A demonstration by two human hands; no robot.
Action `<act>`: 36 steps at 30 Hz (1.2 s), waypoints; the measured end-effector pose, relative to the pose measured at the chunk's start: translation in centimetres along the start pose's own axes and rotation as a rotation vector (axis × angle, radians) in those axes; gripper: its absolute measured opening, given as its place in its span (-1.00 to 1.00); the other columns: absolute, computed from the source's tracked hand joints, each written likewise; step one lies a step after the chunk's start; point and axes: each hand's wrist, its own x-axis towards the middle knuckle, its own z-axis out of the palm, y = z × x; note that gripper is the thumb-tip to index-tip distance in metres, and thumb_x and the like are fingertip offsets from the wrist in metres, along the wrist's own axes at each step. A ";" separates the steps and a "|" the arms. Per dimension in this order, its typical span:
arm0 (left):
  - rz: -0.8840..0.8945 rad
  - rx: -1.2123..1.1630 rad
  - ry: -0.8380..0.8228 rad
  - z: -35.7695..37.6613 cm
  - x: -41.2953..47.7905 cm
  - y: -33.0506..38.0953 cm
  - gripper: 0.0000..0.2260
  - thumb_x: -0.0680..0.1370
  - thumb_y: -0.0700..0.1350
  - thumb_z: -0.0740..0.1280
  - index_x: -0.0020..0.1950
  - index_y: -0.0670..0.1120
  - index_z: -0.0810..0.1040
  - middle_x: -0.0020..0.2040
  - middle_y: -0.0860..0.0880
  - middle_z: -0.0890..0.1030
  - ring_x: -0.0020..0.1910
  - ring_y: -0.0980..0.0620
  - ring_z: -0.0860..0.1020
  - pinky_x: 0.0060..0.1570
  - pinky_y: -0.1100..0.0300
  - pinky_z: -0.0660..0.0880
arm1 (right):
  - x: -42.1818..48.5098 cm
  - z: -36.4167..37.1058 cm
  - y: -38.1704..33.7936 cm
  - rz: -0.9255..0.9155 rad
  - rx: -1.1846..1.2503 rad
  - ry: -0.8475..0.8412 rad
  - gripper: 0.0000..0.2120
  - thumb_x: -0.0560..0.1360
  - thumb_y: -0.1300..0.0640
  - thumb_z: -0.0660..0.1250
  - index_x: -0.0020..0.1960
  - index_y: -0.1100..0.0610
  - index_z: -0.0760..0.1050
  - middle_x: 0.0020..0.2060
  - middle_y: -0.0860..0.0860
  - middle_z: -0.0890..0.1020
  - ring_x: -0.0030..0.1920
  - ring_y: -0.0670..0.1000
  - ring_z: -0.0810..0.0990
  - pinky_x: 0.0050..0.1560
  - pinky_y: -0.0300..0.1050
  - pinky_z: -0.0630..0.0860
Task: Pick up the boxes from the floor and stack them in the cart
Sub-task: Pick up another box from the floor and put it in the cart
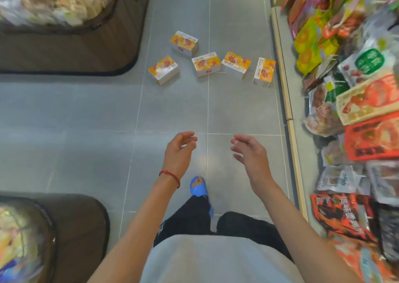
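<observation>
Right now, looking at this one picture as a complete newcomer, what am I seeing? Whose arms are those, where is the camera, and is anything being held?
There is no machine here. A person wears a wide-angle camera on the head, looking forward and down, so you see their own arms. The left hand, with a red string at the wrist, and the right hand both hang over the grey tiled floor. Their fingers are loosely open and hold nothing. Ahead on the floor lie five scattered orange-and-white boxes, none picked up yet. To the right runs a shelf of snack packets; to the left stand dark display bins. A blue sandal shows below the hands. No cart is in view.
</observation>
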 end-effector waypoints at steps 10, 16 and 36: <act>-0.069 0.082 -0.036 4.7 22.0 10.6 -0.74 0.58 -0.29 0.30 0.17 -0.01 0.59 0.07 0.03 0.68 0.06 0.08 0.60 0.05 0.15 0.48 | 21.0 2.6 -11.7 0.110 0.079 0.036 -0.85 0.60 0.20 0.37 0.15 0.10 0.62 0.01 0.05 0.68 0.01 0.01 0.64 0.24 0.06 0.56; -0.144 0.092 0.032 8.6 33.1 16.5 -0.75 0.58 -0.31 0.30 0.18 -0.04 0.58 0.09 0.00 0.67 0.15 0.01 0.60 0.25 0.03 0.51 | 33.6 2.7 -18.0 0.162 -0.022 0.000 -0.84 0.59 0.19 0.37 0.16 0.11 0.61 0.03 0.06 0.68 0.00 0.01 0.64 0.05 -0.11 0.57; -0.405 0.025 0.060 12.6 70.9 24.0 -0.91 0.61 -0.18 0.32 0.08 -0.03 0.57 0.12 -0.11 0.66 0.04 -0.05 0.62 0.16 0.08 0.52 | 71.6 12.9 -27.3 0.187 -0.370 -0.012 -0.78 0.62 0.14 0.34 0.24 0.08 0.61 0.10 0.01 0.68 0.12 0.02 0.65 0.22 -0.07 0.57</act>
